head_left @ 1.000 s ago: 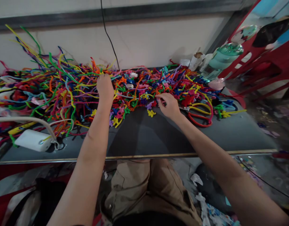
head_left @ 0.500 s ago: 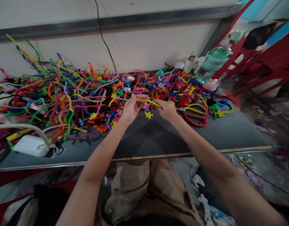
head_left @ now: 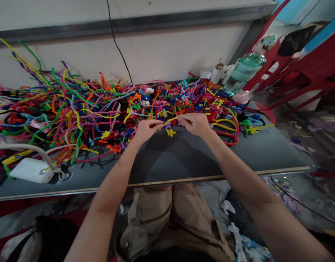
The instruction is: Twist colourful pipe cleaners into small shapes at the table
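Above the dark desk [head_left: 178,165], the left hand [head_left: 144,131] and right hand [head_left: 196,124] pinch a yellow pipe cleaner [head_left: 171,120], fingers clamped on it. Its length runs sideways between them, neither hand nearer.

Arms [head_left: 112,178] [head_left: 236,173] extended forward; hands [head_left: 146,131] [head_left: 196,124] pinching, close together.

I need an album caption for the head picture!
Left hand and right hand hold a yellow pipe cleaner by a colorful heap.

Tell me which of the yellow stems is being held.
The yellow stem spanning the gap between left hand and right hand; other yellow stems lie unheld in or beside the colourful pile.
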Action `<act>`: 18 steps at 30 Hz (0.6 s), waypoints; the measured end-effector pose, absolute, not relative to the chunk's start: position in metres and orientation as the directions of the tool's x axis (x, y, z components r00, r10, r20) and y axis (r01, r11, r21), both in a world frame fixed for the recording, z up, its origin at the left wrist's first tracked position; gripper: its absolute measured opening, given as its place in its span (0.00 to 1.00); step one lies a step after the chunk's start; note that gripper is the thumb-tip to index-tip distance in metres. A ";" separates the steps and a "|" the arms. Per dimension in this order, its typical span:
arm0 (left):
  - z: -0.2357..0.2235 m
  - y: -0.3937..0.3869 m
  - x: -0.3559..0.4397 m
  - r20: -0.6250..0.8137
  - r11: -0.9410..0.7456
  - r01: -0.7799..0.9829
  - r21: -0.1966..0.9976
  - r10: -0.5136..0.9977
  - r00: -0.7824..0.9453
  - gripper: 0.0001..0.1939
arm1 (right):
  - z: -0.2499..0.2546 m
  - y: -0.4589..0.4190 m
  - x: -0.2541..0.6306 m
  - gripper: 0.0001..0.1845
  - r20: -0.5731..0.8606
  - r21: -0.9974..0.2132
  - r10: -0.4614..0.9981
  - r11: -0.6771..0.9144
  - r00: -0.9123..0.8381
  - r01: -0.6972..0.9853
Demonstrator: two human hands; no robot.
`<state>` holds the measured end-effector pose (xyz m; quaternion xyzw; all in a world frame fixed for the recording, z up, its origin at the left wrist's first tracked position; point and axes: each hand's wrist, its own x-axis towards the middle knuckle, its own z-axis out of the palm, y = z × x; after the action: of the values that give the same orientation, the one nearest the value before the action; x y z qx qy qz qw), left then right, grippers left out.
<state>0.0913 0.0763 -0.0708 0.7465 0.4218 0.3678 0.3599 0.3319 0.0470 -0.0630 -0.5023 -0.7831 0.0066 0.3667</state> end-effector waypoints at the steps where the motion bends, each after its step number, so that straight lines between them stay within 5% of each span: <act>1: -0.070 0.075 0.091 0.237 -0.394 0.384 0.835 0.888 0.394 0.13 | -0.063 0.047 0.333 0.15 0.574 -0.385 0.789 0.496 -0.219 0.778; 9: -0.067 0.075 0.092 0.294 -0.453 0.418 0.788 0.872 0.391 0.09 | -0.063 0.052 0.340 0.16 0.532 -0.418 0.819 0.477 -0.217 0.774; 18: -0.081 0.076 0.100 0.438 -0.540 0.450 0.712 0.841 0.316 0.08 | -0.058 0.051 0.289 0.18 0.395 -0.247 0.857 0.445 -0.330 0.860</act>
<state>0.1001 0.0761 -0.0809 0.7754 0.4163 0.4106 0.2385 0.2888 0.0507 -0.0580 -0.5266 -0.8156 -0.0031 0.2398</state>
